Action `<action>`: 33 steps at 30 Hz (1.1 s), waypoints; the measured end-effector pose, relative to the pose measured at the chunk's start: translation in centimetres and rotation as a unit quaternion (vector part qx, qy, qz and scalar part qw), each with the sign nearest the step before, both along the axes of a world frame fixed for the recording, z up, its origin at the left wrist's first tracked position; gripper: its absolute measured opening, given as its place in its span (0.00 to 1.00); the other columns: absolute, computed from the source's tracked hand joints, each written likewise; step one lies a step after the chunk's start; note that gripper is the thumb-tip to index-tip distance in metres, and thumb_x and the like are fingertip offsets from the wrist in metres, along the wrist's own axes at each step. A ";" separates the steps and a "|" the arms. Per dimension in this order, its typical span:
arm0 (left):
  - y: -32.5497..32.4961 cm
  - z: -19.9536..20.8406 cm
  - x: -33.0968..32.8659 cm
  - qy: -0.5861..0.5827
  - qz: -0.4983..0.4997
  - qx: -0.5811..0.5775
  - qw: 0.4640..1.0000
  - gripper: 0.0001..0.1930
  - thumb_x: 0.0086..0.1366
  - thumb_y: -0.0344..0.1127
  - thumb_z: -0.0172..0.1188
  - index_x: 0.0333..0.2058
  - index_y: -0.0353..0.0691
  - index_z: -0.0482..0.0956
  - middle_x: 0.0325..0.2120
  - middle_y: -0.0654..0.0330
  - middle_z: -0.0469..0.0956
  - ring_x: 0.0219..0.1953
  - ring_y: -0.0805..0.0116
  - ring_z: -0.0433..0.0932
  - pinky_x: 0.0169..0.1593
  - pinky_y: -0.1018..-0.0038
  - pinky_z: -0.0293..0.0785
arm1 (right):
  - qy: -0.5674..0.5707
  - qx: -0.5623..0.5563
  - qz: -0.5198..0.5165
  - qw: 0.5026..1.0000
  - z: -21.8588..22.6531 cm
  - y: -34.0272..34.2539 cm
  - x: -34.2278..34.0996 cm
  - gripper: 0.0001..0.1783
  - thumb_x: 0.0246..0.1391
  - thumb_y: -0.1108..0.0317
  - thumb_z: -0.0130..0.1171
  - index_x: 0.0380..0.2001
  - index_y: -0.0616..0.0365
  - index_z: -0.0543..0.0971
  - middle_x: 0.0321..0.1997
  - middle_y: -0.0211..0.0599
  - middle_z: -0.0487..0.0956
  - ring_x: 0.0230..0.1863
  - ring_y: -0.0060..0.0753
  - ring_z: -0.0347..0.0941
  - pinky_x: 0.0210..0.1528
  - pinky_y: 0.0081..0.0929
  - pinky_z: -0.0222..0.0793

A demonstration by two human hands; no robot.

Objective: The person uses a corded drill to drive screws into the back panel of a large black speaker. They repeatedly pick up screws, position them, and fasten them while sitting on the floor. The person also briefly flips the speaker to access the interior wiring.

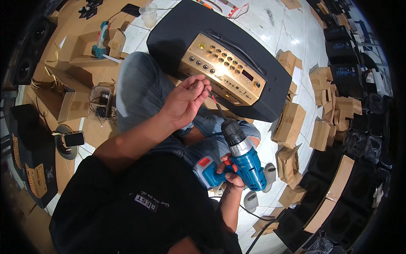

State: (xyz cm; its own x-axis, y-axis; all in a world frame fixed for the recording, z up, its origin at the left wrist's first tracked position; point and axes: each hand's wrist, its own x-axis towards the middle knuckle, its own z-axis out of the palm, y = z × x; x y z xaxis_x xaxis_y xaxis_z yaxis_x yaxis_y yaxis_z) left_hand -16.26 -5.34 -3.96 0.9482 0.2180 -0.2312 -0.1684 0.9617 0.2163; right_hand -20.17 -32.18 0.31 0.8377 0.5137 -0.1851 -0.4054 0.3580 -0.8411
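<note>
In my right hand (234,181) is a blue cordless drill (248,165), gripped round its handle with the black chuck (232,131) facing up and left. A long bit (220,109) with a red section near its end reaches toward my left hand (182,103). The fingers of that hand are pinched together close to the bit's tip; a small dark bit of something shows there, too small to name. Just beyond lies a black speaker cabinet (169,40), with a gold control panel (224,65) of knobs, sockets and a small display facing up.
Cardboard boxes (292,122) stand right of the cabinet, near black speaker boxes (342,51). On the left are a tub of small dark parts (101,99), a phone (74,139) on a tape roll, a second teal power tool (100,46) and another cabinet (31,156). A plastic cup (149,16) stands behind.
</note>
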 end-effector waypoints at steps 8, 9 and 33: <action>1.0 -1.5 -0.2 -0.044 -0.014 0.001 0.999 0.09 0.65 0.27 0.62 0.43 0.42 0.77 0.39 0.61 0.78 0.42 0.71 0.75 0.50 0.76 0.73 | 0.007 0.002 0.018 1.000 -0.3 0.3 -0.4 0.44 0.32 0.75 0.66 0.59 0.68 0.66 0.45 0.45 0.80 0.32 0.35 0.78 0.36 0.29 0.73; 1.2 -0.7 -0.3 -0.020 -0.025 -0.001 1.000 0.09 0.64 0.27 0.62 0.43 0.42 0.77 0.39 0.61 0.78 0.42 0.72 0.75 0.50 0.76 0.72 | 0.008 0.002 0.011 1.000 0.1 0.6 -0.4 0.44 0.32 0.75 0.66 0.59 0.68 0.66 0.45 0.44 0.80 0.32 0.35 0.78 0.36 0.29 0.73; 1.7 -1.6 -0.6 -0.130 -0.049 0.004 0.990 0.17 0.61 0.29 0.64 0.50 0.40 0.77 0.40 0.60 0.81 0.43 0.71 0.77 0.44 0.78 0.77 | 0.023 -0.020 0.042 0.999 0.1 0.1 -1.2 0.36 0.33 0.75 0.65 0.54 0.67 0.72 0.45 0.39 0.79 0.34 0.31 0.75 0.39 0.28 0.71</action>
State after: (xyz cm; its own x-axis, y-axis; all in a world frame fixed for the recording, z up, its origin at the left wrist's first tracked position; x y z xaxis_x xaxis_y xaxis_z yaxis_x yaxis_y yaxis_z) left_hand -16.87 -3.69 -5.60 0.9922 0.1223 0.0241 -0.1247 0.9748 0.1852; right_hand -21.38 -32.07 0.43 0.7818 0.5740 -0.2434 -0.4707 0.2875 -0.8341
